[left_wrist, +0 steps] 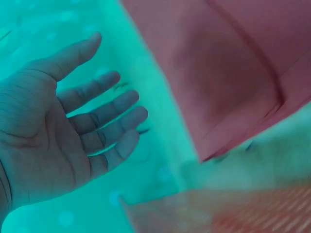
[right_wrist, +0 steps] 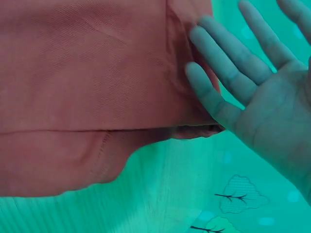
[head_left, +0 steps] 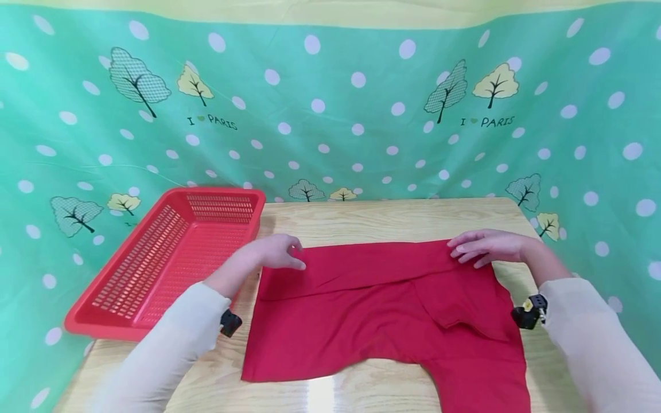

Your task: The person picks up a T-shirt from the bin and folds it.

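A red garment [head_left: 330, 321] lies spread on the wooden table, its far edge folded over into a long band [head_left: 361, 264]. A smaller flap [head_left: 459, 292] lies over its right part, and one narrow part runs down past the bottom of the head view. My left hand [head_left: 279, 250] hovers at the far left corner, fingers loosely bent with nothing between them. In the left wrist view that hand [left_wrist: 73, 116] shows its bare palm, apart from the cloth. Over the far right corner is my right hand [head_left: 488, 248], fingers spread and relaxed; its fingertips [right_wrist: 197, 75] overlap the cloth edge in the right wrist view.
A red plastic basket [head_left: 100, 328] with slotted walls stands left of the garment, close to my left forearm. Behind the wooden table [head_left: 361, 221] hangs a green dotted curtain [head_left: 341, 92] printed with trees. Small black devices [head_left: 230, 323] are strapped at both wrists.
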A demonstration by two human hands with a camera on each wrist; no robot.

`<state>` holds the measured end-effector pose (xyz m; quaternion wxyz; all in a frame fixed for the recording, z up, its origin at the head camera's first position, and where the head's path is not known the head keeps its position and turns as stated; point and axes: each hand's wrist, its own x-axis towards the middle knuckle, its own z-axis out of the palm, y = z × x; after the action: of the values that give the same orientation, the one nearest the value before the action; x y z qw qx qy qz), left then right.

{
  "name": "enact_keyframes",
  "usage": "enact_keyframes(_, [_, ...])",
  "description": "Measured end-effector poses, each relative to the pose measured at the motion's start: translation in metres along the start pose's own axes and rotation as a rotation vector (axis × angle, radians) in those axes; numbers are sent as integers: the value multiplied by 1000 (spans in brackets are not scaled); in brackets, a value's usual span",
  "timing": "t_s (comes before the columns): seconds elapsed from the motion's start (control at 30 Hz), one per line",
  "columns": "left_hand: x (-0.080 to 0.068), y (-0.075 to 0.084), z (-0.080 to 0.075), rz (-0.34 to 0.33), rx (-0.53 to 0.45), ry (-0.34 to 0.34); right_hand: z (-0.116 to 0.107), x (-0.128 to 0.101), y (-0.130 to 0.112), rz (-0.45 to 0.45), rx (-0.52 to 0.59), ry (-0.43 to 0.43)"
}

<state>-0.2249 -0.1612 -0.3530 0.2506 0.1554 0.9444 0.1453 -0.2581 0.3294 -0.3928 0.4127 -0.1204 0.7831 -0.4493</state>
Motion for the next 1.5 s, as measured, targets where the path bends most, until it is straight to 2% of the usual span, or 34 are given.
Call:
enact_keyframes(0.07, [9, 3, 11, 9, 28, -14, 0, 3, 4, -14, -16, 62])
enact_keyframes(0.2, [21, 5, 30, 25, 49, 6, 0, 3, 11, -16, -69, 220])
enact_keyframes(0.33, [28, 4, 46, 8, 47, 28, 3, -2, 14, -19, -217, 373])
enact_keyframes(0.43, [30, 4, 57, -19, 48, 16, 7, -2, 16, -3, -361, 388])
enact_keyframes(0.6, [32, 7, 68, -50, 50, 27, 13, 4, 20, -1, -573, 330])
enact_keyframes(0.7, [34, 9, 68, -66, 42, 32, 17, 8, 21, -3, -657, 348])
enact_keyframes(0.87, [41, 6, 66, -108, 7, 8, 21, 12, 23, -1, -730, 404])
enact_keyframes(1.07, [50, -7, 60, -156, -36, -15, 19, 20, 28, 7, -708, 441])
enact_keyframes(1.23, [59, -13, 49, -182, -72, -18, 12, 29, 30, 28, -675, 459])
enact_keyframes(1.37, [68, -16, 41, -198, -117, 10, 7, 36, 33, 38, -670, 480])
enact_keyframes(1.5, [78, -24, 41, -187, -170, 61, 4, 40, 37, 60, -677, 519])
